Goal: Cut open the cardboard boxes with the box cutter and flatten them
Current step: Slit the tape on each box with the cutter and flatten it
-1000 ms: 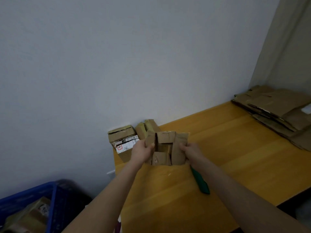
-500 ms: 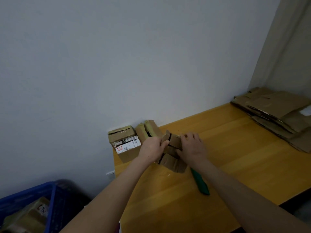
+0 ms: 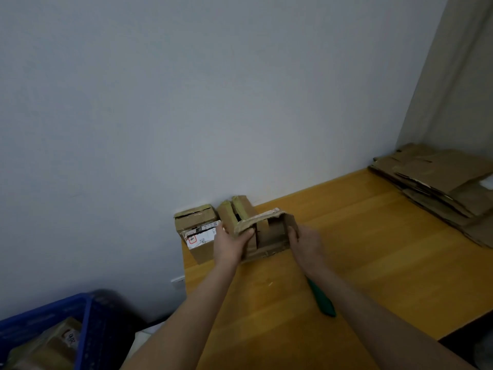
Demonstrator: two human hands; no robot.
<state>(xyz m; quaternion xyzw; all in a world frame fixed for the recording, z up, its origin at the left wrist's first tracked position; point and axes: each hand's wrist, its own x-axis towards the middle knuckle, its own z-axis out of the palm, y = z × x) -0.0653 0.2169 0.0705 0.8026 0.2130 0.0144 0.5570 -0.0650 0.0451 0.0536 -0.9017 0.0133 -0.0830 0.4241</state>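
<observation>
Two hands: one opened box (image 3: 270, 237)
Left hand (image 3: 229, 245): thumb clamps its top flap
Right hand (image 3: 306, 247): grips its right wall
Box cutter (image 3: 321, 303): idle on table (image 3: 378, 252) (forearm overlaps it)

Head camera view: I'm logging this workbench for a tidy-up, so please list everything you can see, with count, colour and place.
table: one, yellow-orange wood, against the wall
held box: one, brown, opened, between both hands above the table
labelled box: one, brown with a white label, table's back left corner
taped box: one, brown with yellowish tape, behind the held box
box cutter: one, green, lying on the table, partly under the right forearm
flattened cardboard: one stack, brown, far right of the table
crate: one, blue, lower left beside the table
crated boxes: count unclear, brown, inside the crate
left hand: grips the held box's left edge
right hand: holds its right side
</observation>
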